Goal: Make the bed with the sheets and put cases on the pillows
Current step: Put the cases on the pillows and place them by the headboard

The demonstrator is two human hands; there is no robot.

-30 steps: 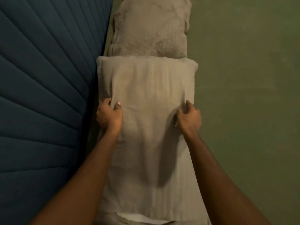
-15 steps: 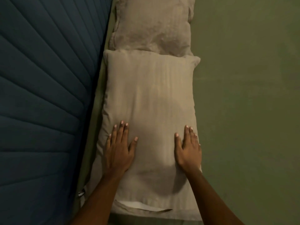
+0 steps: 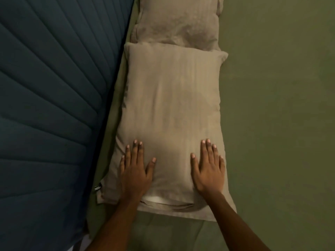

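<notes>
The near pillow (image 3: pixel 172 109) lies flat and lengthwise on the green sheet (image 3: pixel 272 124), along the sheet's left margin. It is enclosed in a tan, faintly striped case (image 3: pixel 181 73). The case's open end faces the near side, where a strip of white pillow fabric (image 3: pixel 154 198) shows. The far pillow (image 3: pixel 177 20), in a matching but more creased cover, lies end to end with it, touching.

1. We see the left hand (image 3: pixel 135 175) and right hand (image 3: pixel 209 173) lying flat on the near pillow (image 3: pixel 172 105).
2. A second pillow (image 3: pixel 176 22) touches its far end.
3. Both lie on the green sheet (image 3: pixel 281 115), beside the blue headboard (image 3: pixel 50 105).
</notes>
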